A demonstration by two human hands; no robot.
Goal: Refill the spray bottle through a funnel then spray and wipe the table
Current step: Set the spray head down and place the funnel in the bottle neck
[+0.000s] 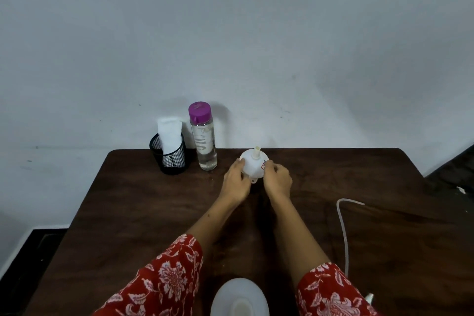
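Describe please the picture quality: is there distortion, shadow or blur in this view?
Head view: wide-angle bending curves the far edge of the table; lighting is soft and dim, with a faint shadow on the wall behind the water bottle; the white spray bottle at the bottom edge is near the lens and blurred; both hands on the funnel look fairly sharp.

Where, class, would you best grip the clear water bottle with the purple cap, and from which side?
Grip the clear water bottle with the purple cap around its mid-body, coming from its right. It stands upright and slim, so the hands can wrap it; the black mesh cup crowds its left and the wall is behind.
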